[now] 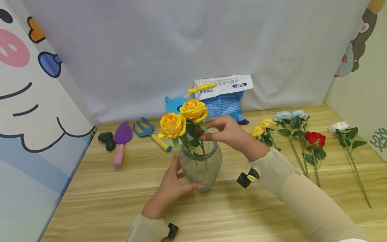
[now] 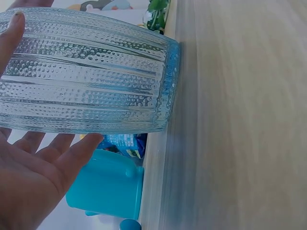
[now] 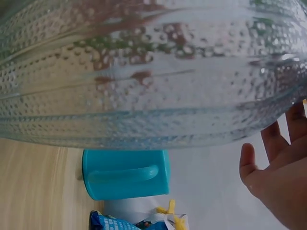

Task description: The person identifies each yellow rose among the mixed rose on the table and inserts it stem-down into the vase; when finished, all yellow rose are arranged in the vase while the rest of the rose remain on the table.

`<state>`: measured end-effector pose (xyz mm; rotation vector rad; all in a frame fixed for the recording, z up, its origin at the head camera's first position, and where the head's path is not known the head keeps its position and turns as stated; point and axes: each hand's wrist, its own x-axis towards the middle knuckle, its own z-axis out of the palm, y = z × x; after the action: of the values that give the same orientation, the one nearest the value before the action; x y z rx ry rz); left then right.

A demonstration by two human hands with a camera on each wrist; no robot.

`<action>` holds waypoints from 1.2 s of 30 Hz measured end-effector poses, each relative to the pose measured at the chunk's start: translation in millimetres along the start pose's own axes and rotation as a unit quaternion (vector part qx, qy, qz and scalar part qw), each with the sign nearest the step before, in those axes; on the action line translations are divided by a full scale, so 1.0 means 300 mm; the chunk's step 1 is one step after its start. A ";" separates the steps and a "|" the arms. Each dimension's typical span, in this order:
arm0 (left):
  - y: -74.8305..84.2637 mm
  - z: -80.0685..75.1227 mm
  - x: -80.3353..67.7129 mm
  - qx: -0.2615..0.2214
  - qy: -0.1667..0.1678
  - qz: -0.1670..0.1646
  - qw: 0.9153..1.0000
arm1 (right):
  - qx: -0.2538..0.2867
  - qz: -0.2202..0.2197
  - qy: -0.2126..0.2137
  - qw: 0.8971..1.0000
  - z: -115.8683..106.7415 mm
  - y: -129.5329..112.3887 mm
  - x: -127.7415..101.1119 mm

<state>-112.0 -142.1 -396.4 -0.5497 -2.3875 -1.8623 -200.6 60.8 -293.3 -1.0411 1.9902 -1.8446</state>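
Note:
A clear ribbed glass vase (image 1: 202, 169) stands on the wooden table, its dotted surface large in both wrist views. Two yellow roses, a front one (image 1: 173, 125) and a back one (image 1: 194, 110), rise from its mouth with stems inside. My left hand (image 1: 170, 186) grips the lower side of the vase, thumb (image 2: 12, 38) on one side and fingers on the other. At the rim, my right hand (image 1: 231, 134) pinches the leafy stem of a yellow rose between thumb and fingers. The fingertips are partly hidden by leaves.
On the right lie yellow roses (image 1: 262, 127), light blue roses (image 1: 290, 116), a red rose (image 1: 315, 138) and a white rose (image 1: 338, 126). Behind the vase are a blue watering can (image 1: 175, 105) and a blue packet (image 1: 223, 106). Leftward sit a toy rake (image 1: 148, 131), purple trowel (image 1: 123, 134) and black stones (image 1: 106, 138).

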 end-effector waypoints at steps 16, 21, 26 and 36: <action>-0.005 0.005 -0.003 0.000 0.005 -0.016 1.000 | -0.035 -0.006 -0.068 0.997 0.003 -0.015 0.004; -0.007 0.003 -0.007 0.002 0.010 -0.018 1.000 | -0.062 -0.007 -0.093 0.994 0.002 -0.021 0.013; -0.008 0.000 -0.013 0.015 0.019 -0.039 0.999 | -0.060 0.009 -0.088 0.994 0.005 -0.031 0.021; -0.005 -0.001 -0.010 0.023 0.020 -0.018 0.999 | 0.004 0.025 -0.003 1.000 -0.056 -0.022 -0.003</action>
<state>-109.7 -143.3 -398.4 -0.4638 -2.4237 -1.8093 -207.9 74.8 -284.4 -0.9841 1.9846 -1.8220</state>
